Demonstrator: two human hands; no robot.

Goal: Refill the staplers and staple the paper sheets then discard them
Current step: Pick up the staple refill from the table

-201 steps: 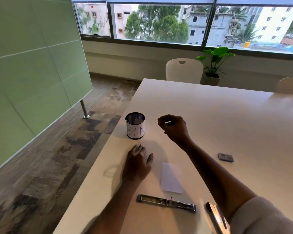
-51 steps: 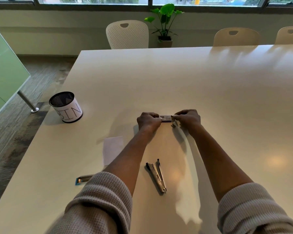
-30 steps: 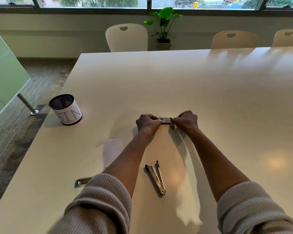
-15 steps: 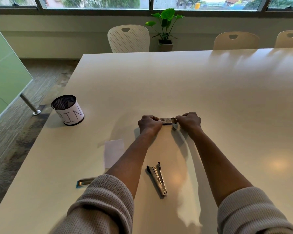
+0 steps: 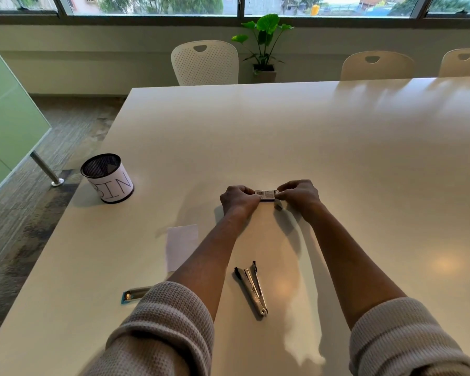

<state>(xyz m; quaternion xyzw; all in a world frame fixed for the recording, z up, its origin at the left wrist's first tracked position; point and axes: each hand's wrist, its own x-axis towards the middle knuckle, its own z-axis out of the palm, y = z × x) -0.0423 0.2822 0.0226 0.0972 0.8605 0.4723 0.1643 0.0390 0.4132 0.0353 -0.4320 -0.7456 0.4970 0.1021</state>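
Note:
A small staple box [image 5: 266,195] with a barcode label is pinched between my left hand [image 5: 238,199] and my right hand [image 5: 299,195], just above the white table [image 5: 364,158]. A tiny grey piece [image 5: 278,205] lies under my right hand. An open metal stapler [image 5: 251,287] lies between my forearms. A small white paper sheet [image 5: 181,244] rests left of my left arm. A second stapler [image 5: 135,293] with a blue end peeks out beside my left sleeve. A black mesh cup labelled BIN [image 5: 107,178] stands at the left edge.
The table's left edge [image 5: 65,221] drops to the floor near the bin. White chairs [image 5: 205,62] and a potted plant [image 5: 263,44] stand beyond the far edge. A green glass partition [image 5: 6,118] is at the left.
Both hands stay on the staple box with only slight finger shifts. Much earlier, the hands were near the bin and the box lay alone on the table.

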